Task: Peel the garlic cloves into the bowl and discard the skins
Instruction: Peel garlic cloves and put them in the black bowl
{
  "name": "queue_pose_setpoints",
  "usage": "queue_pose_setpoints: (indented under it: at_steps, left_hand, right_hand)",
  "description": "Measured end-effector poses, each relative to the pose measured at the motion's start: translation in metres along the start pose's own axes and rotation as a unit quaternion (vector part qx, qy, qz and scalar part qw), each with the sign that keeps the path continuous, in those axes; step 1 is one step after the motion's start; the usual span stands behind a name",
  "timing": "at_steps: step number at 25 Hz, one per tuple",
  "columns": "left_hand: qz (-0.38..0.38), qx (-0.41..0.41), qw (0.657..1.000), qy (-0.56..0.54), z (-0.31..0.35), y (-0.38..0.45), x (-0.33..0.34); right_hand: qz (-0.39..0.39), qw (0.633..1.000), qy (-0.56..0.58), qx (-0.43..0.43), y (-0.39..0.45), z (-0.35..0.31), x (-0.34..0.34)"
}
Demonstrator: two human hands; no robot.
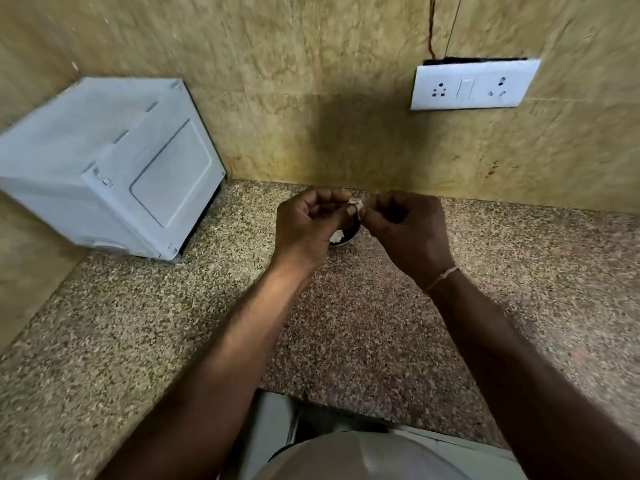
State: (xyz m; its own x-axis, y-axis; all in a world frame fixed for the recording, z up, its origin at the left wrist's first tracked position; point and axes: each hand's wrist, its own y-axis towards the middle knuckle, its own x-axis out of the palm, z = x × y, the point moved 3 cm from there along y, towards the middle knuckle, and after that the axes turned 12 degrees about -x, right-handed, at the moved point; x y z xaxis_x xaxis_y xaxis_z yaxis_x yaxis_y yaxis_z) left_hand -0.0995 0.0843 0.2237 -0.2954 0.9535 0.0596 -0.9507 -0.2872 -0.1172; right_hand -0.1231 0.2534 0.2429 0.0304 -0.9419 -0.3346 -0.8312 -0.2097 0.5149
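Bowl under hands — holds pale pieces, probably peeled garlic.

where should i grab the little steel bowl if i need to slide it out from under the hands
Probably by its near right rim, coming in low from the right. The bowl sits on the counter mostly hidden beneath the left hand and right hand, which pinch a garlic clove just above it. Only that rim edge shows clear.
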Motion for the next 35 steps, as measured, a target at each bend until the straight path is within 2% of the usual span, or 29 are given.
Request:
queue_pose_setpoints:
  at_steps: [6, 15, 19, 24, 35]
  left_hand:
    - [-0.064, 0.052, 0.997, -0.006, 0.023, 0.008, -0.007]
    - [-0.103, 0.082, 0.991, 0.013, 0.040, 0.018, -0.002]
    - [-0.098, 0.096, 0.990, 0.042, 0.042, 0.019, -0.003]
    - [-0.088, 0.102, 0.989, 0.059, 0.042, 0.020, -0.004]
    - [-0.137, 0.013, 0.990, -0.017, 0.026, 0.025, -0.019]
  right_hand:
    - [0.030, 0.999, -0.016, -0.005, 0.013, -0.019, -0.004]
    - [0.045, 0.997, -0.055, -0.018, 0.020, -0.028, -0.011]
    - [0.046, 0.998, -0.049, 0.006, 0.021, -0.028, -0.009]
    - [0.059, 0.991, -0.112, -0.030, 0.015, -0.033, -0.004]
    - [0.036, 0.998, -0.044, 0.030, 0.007, -0.019, 0.010]
